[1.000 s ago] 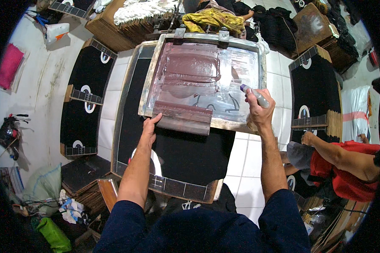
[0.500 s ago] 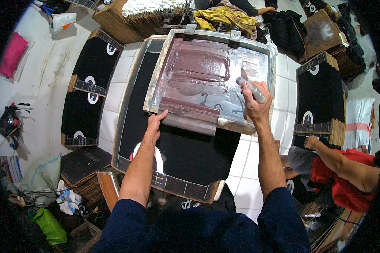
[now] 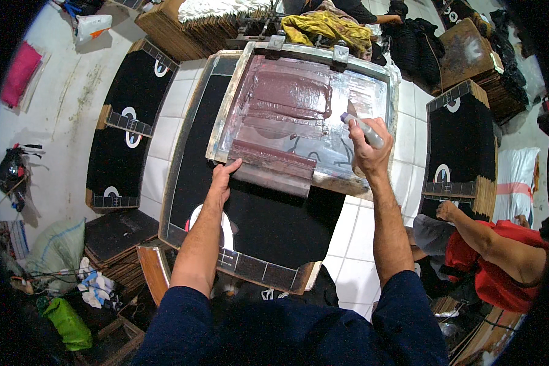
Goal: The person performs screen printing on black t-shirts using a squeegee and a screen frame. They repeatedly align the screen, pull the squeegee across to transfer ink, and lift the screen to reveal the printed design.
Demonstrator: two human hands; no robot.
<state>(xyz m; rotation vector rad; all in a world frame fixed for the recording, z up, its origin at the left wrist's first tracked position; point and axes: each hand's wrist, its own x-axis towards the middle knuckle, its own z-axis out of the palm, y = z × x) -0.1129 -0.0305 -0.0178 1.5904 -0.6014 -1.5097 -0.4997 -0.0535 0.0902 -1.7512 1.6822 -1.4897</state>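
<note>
A silk-screen frame point(image 3: 394, 107) lies over a black garment point(image 3: 280, 229) stretched on a flat board. Dark maroon ink point(image 3: 287, 94) coats much of its mesh. At the front edge rests a wide squeegee point(image 3: 273, 174), its blade side smeared with ink. My left hand point(image 3: 224, 177) is closed at the frame's front left, thumb on top beside the squeegee's end; its fingers are partly hidden underneath. My right hand point(image 3: 372, 146) grips a translucent grey bottle point(image 3: 369, 135) with a purple cap, tilted over the mesh's right side, cap toward the ink.
Boards with black garments stand in rows at left point(image 3: 119, 149) and right point(image 3: 460, 140). A co-worker's arm point(image 3: 494, 244) and red clothing are at lower right. A yellow cloth point(image 3: 323, 27) lies behind the frame, by metal hinge clamps point(image 3: 340, 53). Stacked boards point(image 3: 119, 238) sit at lower left.
Both hands keep nearly the same places and holds. The dark strokes on the mesh beside the bottle look slightly different in shape. The co-worker's arm has shifted slightly.
</note>
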